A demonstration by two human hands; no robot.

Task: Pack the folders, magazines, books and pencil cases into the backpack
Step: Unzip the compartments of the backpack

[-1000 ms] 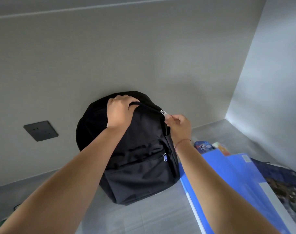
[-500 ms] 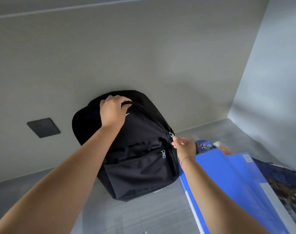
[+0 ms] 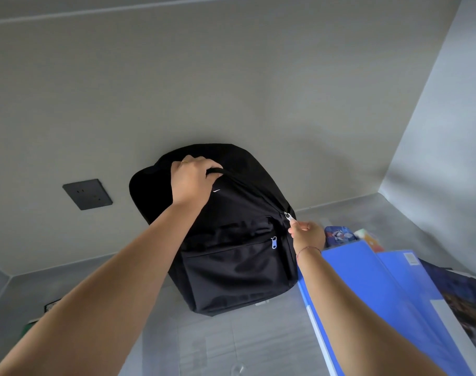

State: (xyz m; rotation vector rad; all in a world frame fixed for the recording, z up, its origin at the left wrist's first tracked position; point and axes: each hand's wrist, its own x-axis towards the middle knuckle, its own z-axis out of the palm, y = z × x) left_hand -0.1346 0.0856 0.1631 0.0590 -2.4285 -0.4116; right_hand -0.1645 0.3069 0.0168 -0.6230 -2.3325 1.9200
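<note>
A black backpack (image 3: 231, 256) stands upright on the grey table against the back wall. My left hand (image 3: 193, 180) grips the top edge of its front panel. My right hand (image 3: 307, 236) pinches the silver pull of the main zipper (image 3: 289, 217), low on the bag's right side. A second zipper pull (image 3: 274, 242) hangs on the front pocket. To the right lie two blue folders (image 3: 367, 289), a dark magazine (image 3: 465, 299) under them, and a blue patterned pencil case (image 3: 338, 234) behind.
A dark wall socket (image 3: 87, 194) sits on the back wall, left of the bag. A side wall (image 3: 448, 158) closes the right. A small colourful item (image 3: 370, 238) lies beside the pencil case. The grey table (image 3: 245, 343) runs toward me.
My right hand has drawn the main zipper pull from the top of the backpack down its right side. My left hand kept its grip on the top edge.
</note>
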